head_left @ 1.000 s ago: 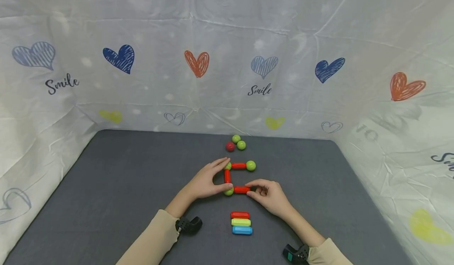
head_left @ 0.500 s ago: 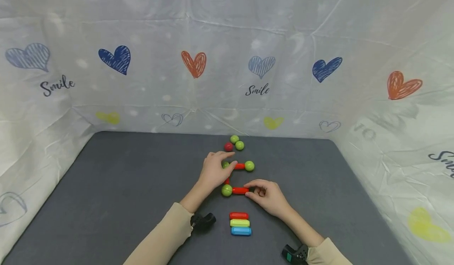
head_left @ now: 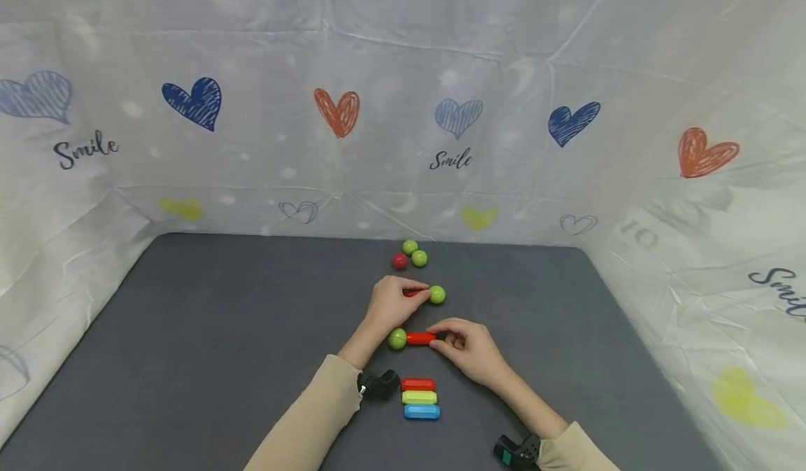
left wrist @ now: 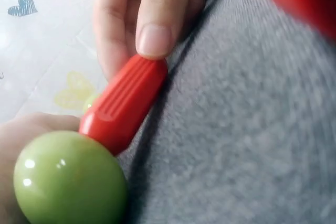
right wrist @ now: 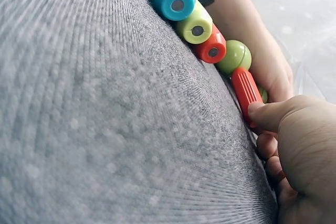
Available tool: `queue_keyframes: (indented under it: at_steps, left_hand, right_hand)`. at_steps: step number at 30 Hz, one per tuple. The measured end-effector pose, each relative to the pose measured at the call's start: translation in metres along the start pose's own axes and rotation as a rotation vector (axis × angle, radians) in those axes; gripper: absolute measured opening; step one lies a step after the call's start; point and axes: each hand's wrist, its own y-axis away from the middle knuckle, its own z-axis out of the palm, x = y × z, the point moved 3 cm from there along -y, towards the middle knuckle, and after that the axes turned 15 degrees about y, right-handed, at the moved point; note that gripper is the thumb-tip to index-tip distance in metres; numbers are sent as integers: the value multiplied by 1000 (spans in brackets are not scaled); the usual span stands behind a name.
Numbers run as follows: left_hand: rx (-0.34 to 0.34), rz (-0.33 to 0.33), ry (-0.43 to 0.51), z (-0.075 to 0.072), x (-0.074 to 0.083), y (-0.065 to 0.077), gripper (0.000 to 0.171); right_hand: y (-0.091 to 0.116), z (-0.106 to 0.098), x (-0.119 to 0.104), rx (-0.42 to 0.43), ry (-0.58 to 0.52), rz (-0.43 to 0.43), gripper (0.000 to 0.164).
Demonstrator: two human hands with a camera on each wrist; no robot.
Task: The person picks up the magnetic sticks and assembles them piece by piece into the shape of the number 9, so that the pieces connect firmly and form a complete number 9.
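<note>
A flat frame of red rods and green balls lies on the grey mat (head_left: 220, 331). My left hand (head_left: 408, 296) covers and pinches the upper red rod (left wrist: 126, 103), a fingertip (left wrist: 153, 38) pressing its far end. A green ball (head_left: 437, 294) sits at that rod's right end. My right hand (head_left: 442, 341) pinches the right end of the lower red rod (head_left: 420, 338), with its thumb (right wrist: 273, 116) on the rod (right wrist: 245, 90). Another green ball (head_left: 397, 338) caps this rod's left end. The upright rod between them is hidden under my left hand.
Two loose green balls (head_left: 414, 252) and a red ball (head_left: 399, 261) lie behind the frame. A red rod (head_left: 418, 385), a yellow-green rod (head_left: 419, 397) and a blue rod (head_left: 422, 411) lie side by side near me. White heart-printed cloth (head_left: 453, 128) walls the mat.
My left hand left the frame's left side and lower corner ball, slid up and right, and now covers the upper red rod. The right hand stayed on the lower rod.
</note>
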Motion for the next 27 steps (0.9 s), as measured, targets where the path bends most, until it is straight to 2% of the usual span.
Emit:
queue_keyframes:
  at_steps: [10, 27]
  left_hand:
    - [-17, 33, 30, -1, -9, 2, 21]
    - [-14, 25, 27, -1, -7, 4, 22]
  right_hand:
    - [-1, 1, -2, -18, -3, 14, 19]
    - [1, -1, 0, 3, -92, 46, 17]
